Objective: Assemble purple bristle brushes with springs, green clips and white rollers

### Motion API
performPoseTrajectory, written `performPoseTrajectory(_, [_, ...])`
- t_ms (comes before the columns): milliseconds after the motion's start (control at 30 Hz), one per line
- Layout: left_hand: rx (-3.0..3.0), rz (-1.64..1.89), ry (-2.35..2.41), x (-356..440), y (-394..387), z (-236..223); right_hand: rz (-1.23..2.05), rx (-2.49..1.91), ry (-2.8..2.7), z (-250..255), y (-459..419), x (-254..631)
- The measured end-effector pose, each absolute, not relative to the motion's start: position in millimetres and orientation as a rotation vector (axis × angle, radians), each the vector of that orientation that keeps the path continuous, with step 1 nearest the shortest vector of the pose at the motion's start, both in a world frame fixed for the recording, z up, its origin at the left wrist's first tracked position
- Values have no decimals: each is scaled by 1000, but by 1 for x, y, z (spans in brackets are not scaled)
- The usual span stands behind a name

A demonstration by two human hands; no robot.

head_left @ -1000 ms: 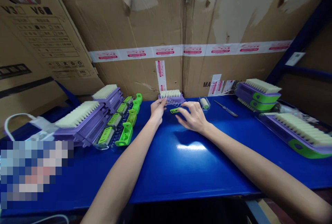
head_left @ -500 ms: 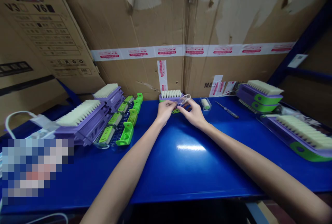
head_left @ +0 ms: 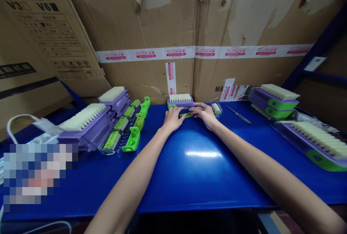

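My left hand (head_left: 172, 119) is over the table near the back, thumb and fingers apart, with nothing visible in it. Just beyond it is a purple and green brush (head_left: 181, 100) with white bristles facing up. Between my hands, a small green slotted piece (head_left: 186, 115) lies in front of the brush. My right hand (head_left: 204, 115) has its fingers curled around a thin wire coil spring (head_left: 211, 101), whose far end sticks out behind the hand; its near end is partly hidden. Close to that hand lies a pale roller in a clear case (head_left: 216, 108).
Purple brush bodies (head_left: 88, 127) are stacked at left, beside a row of green blocks (head_left: 120, 123), coil springs and green end brackets (head_left: 132, 140). A screwdriver (head_left: 239, 114) lies right of centre. More brushes (head_left: 275, 100) occupy the right. Cardboard (head_left: 146, 21) walls the back.
My hands have moved apart. The spring that was between them is now at my right hand, shifted right. The small green piece on the table shows more clearly.
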State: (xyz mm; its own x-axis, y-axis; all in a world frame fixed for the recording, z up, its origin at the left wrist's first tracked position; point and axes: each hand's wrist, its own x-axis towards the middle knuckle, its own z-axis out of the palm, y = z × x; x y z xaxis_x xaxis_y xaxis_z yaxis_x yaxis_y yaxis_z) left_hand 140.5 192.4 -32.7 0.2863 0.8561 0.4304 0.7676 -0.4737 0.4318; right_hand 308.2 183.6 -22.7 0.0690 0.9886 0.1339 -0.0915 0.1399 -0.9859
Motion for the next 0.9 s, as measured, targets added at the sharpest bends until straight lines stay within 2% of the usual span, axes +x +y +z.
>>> performPoseTrajectory(100, [2529,765,1481,143,189,-31,1146,-1032,-1164,-25,184,312])
performPoseTrajectory(167, [2538,770,1468,144,190,-31,1152,-1016,-1193,-27,184,313])
performPoseTrajectory(633, [1870,1207,1334,154,193,-29,1118,-1016,-1272,-27,179,310])
performPoseTrajectory(900, [1387,1336,1071,154,196,-29,1101,-1013,-1275,-28,180,309])
